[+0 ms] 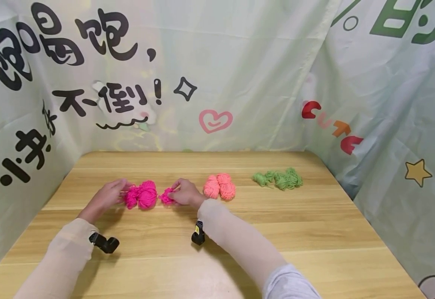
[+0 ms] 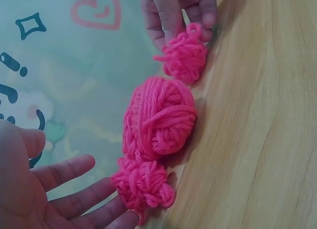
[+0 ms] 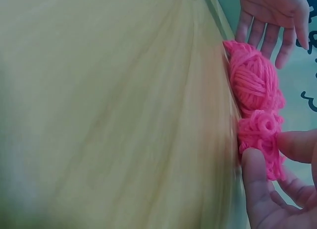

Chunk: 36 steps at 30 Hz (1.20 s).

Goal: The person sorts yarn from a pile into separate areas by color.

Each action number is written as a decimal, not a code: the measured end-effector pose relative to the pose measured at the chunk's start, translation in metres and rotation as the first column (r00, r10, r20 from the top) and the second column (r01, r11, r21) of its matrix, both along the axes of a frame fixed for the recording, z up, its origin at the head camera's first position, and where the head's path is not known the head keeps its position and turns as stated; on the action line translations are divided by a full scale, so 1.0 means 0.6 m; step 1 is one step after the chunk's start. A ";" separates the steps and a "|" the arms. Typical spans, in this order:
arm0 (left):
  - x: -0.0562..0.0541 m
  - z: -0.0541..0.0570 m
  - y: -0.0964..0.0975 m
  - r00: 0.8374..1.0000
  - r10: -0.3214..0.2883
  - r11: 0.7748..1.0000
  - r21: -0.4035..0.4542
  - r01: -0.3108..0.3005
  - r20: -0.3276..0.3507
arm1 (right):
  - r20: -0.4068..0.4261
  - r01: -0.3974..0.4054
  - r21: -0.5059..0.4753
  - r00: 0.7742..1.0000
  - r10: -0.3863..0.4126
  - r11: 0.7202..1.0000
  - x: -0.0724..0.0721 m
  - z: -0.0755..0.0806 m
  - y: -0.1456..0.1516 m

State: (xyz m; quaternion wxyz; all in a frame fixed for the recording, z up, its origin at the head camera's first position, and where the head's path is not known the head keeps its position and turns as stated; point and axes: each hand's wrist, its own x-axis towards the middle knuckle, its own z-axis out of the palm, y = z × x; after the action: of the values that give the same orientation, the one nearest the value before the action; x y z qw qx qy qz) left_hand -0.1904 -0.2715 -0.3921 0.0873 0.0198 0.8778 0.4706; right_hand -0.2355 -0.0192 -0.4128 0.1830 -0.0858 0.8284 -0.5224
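Bright pink yarn lies on the left half of the table. A wound pink ball [image 1: 148,196] sits in the middle, with a smaller, knotted pink bunch [image 2: 143,184] against its left side. My left hand [image 1: 109,196] is beside that bunch, its fingers spread and nearly straight, fingertips right at the yarn. To the right of the ball, my right hand [image 1: 188,194] pinches another small pink bunch [image 3: 260,140] between thumb and fingers. In the right wrist view this bunch overlaps the lower end of the wound ball.
Coral yarn balls [image 1: 221,187] lie just right of my right hand. Farther right is a row of green yarn bunches [image 1: 278,179]. The wooden table [image 1: 217,265] is bordered by printed cloth [image 1: 254,83] at the back and sides.
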 end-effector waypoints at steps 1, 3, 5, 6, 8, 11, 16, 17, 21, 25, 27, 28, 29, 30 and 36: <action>0.000 0.000 0.000 1.000 0.002 1.000 0.000 -0.002 0.000 | 0.005 0.006 -0.008 1.000 -0.006 1.000 0.000 -0.001 -0.002; 0.000 -0.001 0.000 1.000 0.000 1.000 0.001 0.000 -0.006 | 0.012 0.017 -0.017 1.000 -0.017 1.000 0.000 -0.002 -0.006; 0.001 -0.002 0.000 1.000 0.000 1.000 0.007 0.000 -0.011 | 0.014 0.030 -0.020 0.999 -0.029 0.999 0.000 -0.005 -0.010; 0.001 -0.002 0.001 1.000 0.000 1.000 0.009 0.000 -0.012 | 0.018 0.037 -0.026 0.999 -0.036 0.999 0.000 -0.006 -0.011; 0.002 -0.002 0.002 1.000 -0.003 1.000 0.015 0.003 -0.014 | 0.019 0.047 -0.034 0.999 -0.046 0.998 0.001 -0.008 -0.014; 0.004 -0.001 0.005 1.000 -0.004 1.000 0.021 0.004 -0.012 | 0.020 0.053 -0.055 0.998 -0.052 0.997 0.003 -0.010 -0.016; 0.005 -0.001 0.007 1.000 -0.005 1.000 0.026 0.005 -0.016 | 0.023 0.041 -0.083 0.999 -0.039 0.996 0.007 -0.009 -0.016; 0.005 -0.001 0.007 1.000 -0.004 1.000 0.027 0.005 -0.017 | 0.022 0.035 -0.082 0.999 -0.034 0.996 0.007 -0.008 -0.016; 0.005 -0.002 0.006 1.000 0.006 1.000 0.029 -0.005 -0.016 | 0.027 0.011 -0.081 1.000 -0.009 0.997 0.008 -0.004 -0.012; 0.006 -0.002 0.004 1.000 0.011 1.000 0.023 -0.011 -0.013 | 0.038 -0.009 -0.096 0.999 0.013 0.995 0.007 0.004 -0.005; 0.007 -0.001 0.004 1.000 0.014 1.000 0.024 -0.014 -0.015 | 0.048 -0.011 -0.117 0.999 0.016 0.993 0.007 0.009 0.001; 0.007 0.000 0.004 1.000 0.014 0.999 0.032 -0.013 -0.018 | 0.048 -0.014 -0.125 0.999 0.020 0.992 0.006 0.011 0.004; 0.008 0.001 0.004 1.000 0.014 0.999 0.040 -0.013 -0.022 | 0.046 -0.018 -0.130 0.999 0.025 0.991 0.006 0.014 0.008; 0.008 0.002 0.004 1.000 0.014 0.999 0.049 -0.013 -0.026 | 0.048 -0.019 -0.138 0.998 0.026 0.990 0.006 0.017 0.011; 0.015 0.014 0.004 0.998 0.007 0.998 0.070 -0.003 -0.058 | 0.064 -0.061 -0.172 0.995 0.073 0.983 0.007 0.039 0.037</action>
State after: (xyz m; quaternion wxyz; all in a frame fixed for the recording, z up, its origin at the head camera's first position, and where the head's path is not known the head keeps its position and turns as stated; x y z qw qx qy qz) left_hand -0.1816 -0.2690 -0.3840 0.0598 0.0344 0.8630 0.5006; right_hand -0.2310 0.0032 -0.3895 0.2215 -0.1105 0.7706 -0.5873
